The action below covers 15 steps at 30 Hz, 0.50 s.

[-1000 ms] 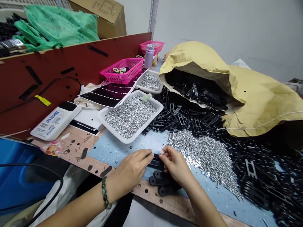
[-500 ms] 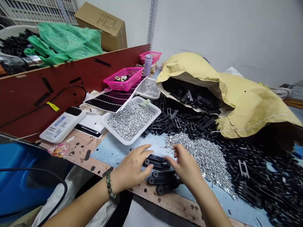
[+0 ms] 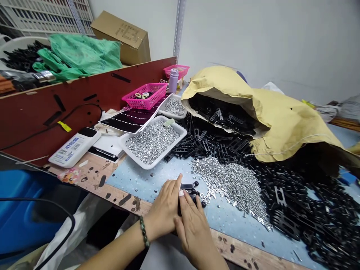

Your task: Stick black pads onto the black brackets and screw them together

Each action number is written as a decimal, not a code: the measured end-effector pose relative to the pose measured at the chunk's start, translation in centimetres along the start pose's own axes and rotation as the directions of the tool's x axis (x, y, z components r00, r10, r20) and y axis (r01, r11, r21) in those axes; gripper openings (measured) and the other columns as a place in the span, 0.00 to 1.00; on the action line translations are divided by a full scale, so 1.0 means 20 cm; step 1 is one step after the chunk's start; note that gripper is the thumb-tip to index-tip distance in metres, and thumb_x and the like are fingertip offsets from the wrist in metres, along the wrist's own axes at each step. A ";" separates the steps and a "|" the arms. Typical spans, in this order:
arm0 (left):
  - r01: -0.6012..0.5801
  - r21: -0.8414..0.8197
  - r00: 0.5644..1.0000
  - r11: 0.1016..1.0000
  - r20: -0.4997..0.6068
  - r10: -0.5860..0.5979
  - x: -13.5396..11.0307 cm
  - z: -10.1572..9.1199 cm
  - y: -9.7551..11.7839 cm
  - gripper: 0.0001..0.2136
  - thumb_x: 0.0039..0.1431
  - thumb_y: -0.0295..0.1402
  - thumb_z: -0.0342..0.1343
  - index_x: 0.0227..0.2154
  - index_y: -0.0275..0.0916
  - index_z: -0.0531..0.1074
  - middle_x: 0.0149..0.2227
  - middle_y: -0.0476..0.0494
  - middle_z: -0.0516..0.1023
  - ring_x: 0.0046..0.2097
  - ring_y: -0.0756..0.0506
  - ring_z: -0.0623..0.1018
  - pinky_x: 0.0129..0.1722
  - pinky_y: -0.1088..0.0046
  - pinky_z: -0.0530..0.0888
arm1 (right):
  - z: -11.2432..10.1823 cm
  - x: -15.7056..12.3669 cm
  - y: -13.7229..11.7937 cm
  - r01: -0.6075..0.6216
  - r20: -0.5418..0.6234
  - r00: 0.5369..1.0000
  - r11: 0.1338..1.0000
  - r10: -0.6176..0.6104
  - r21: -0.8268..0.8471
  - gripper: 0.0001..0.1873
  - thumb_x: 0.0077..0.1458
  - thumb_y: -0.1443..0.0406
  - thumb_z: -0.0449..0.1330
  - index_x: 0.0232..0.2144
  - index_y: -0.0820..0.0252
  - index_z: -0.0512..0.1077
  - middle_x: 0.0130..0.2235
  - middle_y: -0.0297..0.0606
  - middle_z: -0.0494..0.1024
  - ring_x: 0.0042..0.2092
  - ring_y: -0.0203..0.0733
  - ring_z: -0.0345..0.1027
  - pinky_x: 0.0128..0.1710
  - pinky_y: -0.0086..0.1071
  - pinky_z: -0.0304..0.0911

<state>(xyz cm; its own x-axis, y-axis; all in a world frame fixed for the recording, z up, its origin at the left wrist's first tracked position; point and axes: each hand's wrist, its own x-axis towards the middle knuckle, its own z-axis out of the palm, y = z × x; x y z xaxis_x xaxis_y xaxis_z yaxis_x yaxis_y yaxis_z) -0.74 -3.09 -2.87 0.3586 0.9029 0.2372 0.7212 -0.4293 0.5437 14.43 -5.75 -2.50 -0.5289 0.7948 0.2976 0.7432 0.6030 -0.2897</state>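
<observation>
Gathering black brackets (image 3: 189, 190), left hand (image 3: 164, 208) now touches right hand (image 3: 194, 236).

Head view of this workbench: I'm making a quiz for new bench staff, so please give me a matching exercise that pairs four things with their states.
Things:
1. Left hand
2. Yellow paper sack
3. White tray
4. Lilac bottle

States:
A. Heaped with small silver nuts
B. Stands upright to the right of a pink basket
C. Wears a green beaded bracelet
D. Spills black slotted parts

Pairs: 1-C, 2-D, 3-A, 4-B
</observation>
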 end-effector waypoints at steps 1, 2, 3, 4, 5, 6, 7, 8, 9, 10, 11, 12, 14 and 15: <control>-0.002 -0.012 1.000 1.000 -0.014 0.002 0.00 0.00 0.00 0.45 0.49 0.24 0.50 0.65 0.36 0.29 0.63 0.30 0.53 0.62 0.34 0.57 0.60 0.49 0.57 | 0.01 0.01 0.00 0.019 -0.003 1.000 1.000 -0.019 -0.024 0.36 0.63 0.67 0.46 0.66 0.64 0.30 0.62 0.47 0.60 0.64 0.49 0.51 0.60 0.53 0.52; -0.002 -0.024 1.000 1.000 -0.027 0.002 0.00 -0.01 0.00 0.45 0.47 0.23 0.50 0.65 0.36 0.30 0.62 0.31 0.53 0.61 0.34 0.58 0.60 0.49 0.58 | 0.03 0.01 0.00 0.009 -0.018 1.000 0.999 -0.010 -0.047 0.36 0.63 0.68 0.45 0.66 0.64 0.29 0.62 0.47 0.61 0.63 0.48 0.52 0.60 0.53 0.52; -0.005 -0.034 0.999 0.999 -0.039 0.003 0.00 -0.01 0.00 0.45 0.47 0.24 0.50 0.65 0.35 0.31 0.61 0.31 0.54 0.61 0.34 0.58 0.59 0.49 0.59 | 0.05 0.01 0.02 -0.023 -0.042 0.999 0.998 0.020 -0.066 0.36 0.62 0.69 0.44 0.66 0.63 0.29 0.61 0.47 0.62 0.63 0.48 0.53 0.60 0.53 0.52; -0.007 -0.041 0.999 0.999 -0.045 0.005 0.00 -0.02 0.01 0.43 0.47 0.25 0.51 0.65 0.34 0.34 0.60 0.30 0.56 0.60 0.34 0.59 0.58 0.49 0.60 | 0.07 0.01 0.03 -0.063 -0.063 0.996 0.995 0.058 -0.078 0.36 0.62 0.69 0.43 0.66 0.63 0.29 0.61 0.47 0.62 0.62 0.48 0.54 0.60 0.53 0.51; -0.010 -0.045 0.999 0.999 -0.045 0.008 0.00 -0.03 0.02 0.41 0.48 0.26 0.52 0.65 0.34 0.38 0.58 0.31 0.58 0.58 0.34 0.60 0.57 0.49 0.61 | 0.09 0.02 0.04 -0.098 -0.084 0.992 0.992 0.091 -0.086 0.35 0.62 0.70 0.42 0.66 0.63 0.29 0.61 0.47 0.62 0.62 0.48 0.55 0.60 0.54 0.51; -0.011 -0.047 0.999 0.999 -0.041 0.009 0.01 -0.04 0.03 0.39 0.49 0.28 0.52 0.64 0.34 0.42 0.56 0.31 0.60 0.57 0.34 0.61 0.57 0.50 0.62 | 0.10 0.02 0.06 -0.126 -0.102 0.988 0.988 0.117 -0.087 0.35 0.62 0.70 0.42 0.66 0.62 0.30 0.61 0.47 0.62 0.62 0.48 0.54 0.60 0.54 0.50; -0.009 -0.048 0.999 0.999 -0.036 0.007 0.01 -0.05 0.04 0.36 0.50 0.29 0.52 0.62 0.35 0.46 0.54 0.32 0.62 0.56 0.35 0.63 0.56 0.51 0.63 | 0.11 0.03 0.07 -0.144 -0.118 0.984 0.986 0.135 -0.080 0.34 0.62 0.70 0.42 0.66 0.62 0.32 0.62 0.47 0.61 0.63 0.48 0.54 0.61 0.54 0.49; -0.005 -0.051 0.999 0.999 -0.033 0.004 0.02 -0.05 0.04 0.33 0.50 0.29 0.53 0.60 0.35 0.51 0.52 0.34 0.63 0.54 0.36 0.64 0.55 0.52 0.64 | 0.11 0.03 0.08 -0.156 -0.136 0.980 0.986 0.146 -0.061 0.33 0.62 0.70 0.43 0.66 0.62 0.34 0.62 0.48 0.61 0.63 0.49 0.53 0.61 0.54 0.49; -0.001 -0.055 0.999 0.999 -0.033 -0.001 0.03 -0.05 0.05 0.30 0.50 0.30 0.53 0.58 0.36 0.54 0.51 0.35 0.64 0.53 0.36 0.65 0.54 0.52 0.64 | 0.11 0.04 0.09 -0.170 -0.162 0.973 0.985 0.164 -0.025 0.31 0.63 0.69 0.43 0.66 0.62 0.38 0.61 0.48 0.61 0.63 0.49 0.52 0.61 0.55 0.48; 0.005 -0.059 0.999 0.998 -0.034 -0.007 0.04 -0.05 0.06 0.29 0.49 0.30 0.54 0.56 0.36 0.56 0.50 0.35 0.65 0.52 0.36 0.65 0.54 0.53 0.65 | 0.09 0.04 0.09 -0.187 -0.200 0.961 0.982 0.189 0.028 0.29 0.63 0.68 0.43 0.65 0.62 0.43 0.61 0.49 0.62 0.63 0.50 0.52 0.60 0.55 0.49; 0.013 -0.064 0.999 0.998 -0.036 -0.016 0.06 -0.05 0.07 0.28 0.47 0.31 0.55 0.53 0.37 0.58 0.49 0.36 0.65 0.52 0.36 0.65 0.53 0.53 0.65 | 0.07 0.04 0.09 -0.205 -0.254 0.941 0.974 0.223 0.095 0.27 0.63 0.67 0.43 0.63 0.62 0.48 0.60 0.49 0.63 0.63 0.50 0.53 0.59 0.56 0.50; 0.024 -0.069 0.999 0.997 -0.036 -0.026 0.06 -0.05 0.08 0.27 0.45 0.32 0.56 0.51 0.37 0.60 0.48 0.37 0.66 0.51 0.36 0.66 0.52 0.53 0.66 | 0.03 0.03 0.09 -0.219 -0.315 0.912 0.961 0.263 0.169 0.24 0.63 0.66 0.43 0.61 0.61 0.53 0.58 0.50 0.65 0.61 0.51 0.55 0.58 0.55 0.52; 0.051 -0.082 0.998 0.995 -0.036 -0.054 0.05 -0.09 0.10 0.26 0.42 0.32 0.58 0.48 0.38 0.62 0.45 0.38 0.68 0.49 0.36 0.67 0.50 0.54 0.67 | -0.04 -0.02 0.06 -0.232 -0.384 0.851 0.913 0.358 0.337 0.19 0.63 0.65 0.45 0.55 0.59 0.60 0.51 0.49 0.69 0.55 0.50 0.63 0.53 0.51 0.60; 0.063 -0.100 0.997 0.993 -0.036 -0.067 0.02 -0.14 0.09 0.26 0.41 0.32 0.59 0.47 0.39 0.63 0.45 0.39 0.68 0.49 0.36 0.68 0.50 0.55 0.67 | -0.07 -0.06 0.04 -0.233 -0.367 0.842 0.881 0.395 0.412 0.17 0.63 0.64 0.46 0.52 0.57 0.62 0.47 0.47 0.71 0.50 0.48 0.67 0.50 0.48 0.64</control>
<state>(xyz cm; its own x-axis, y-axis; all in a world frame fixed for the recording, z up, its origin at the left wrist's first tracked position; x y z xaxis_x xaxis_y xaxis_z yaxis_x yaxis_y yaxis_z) -0.90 -3.46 0.51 0.2879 0.9300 0.2286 0.6796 -0.3665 0.6354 16.28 -6.37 -1.78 -0.0015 0.8827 0.4700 0.6091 0.3735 -0.6996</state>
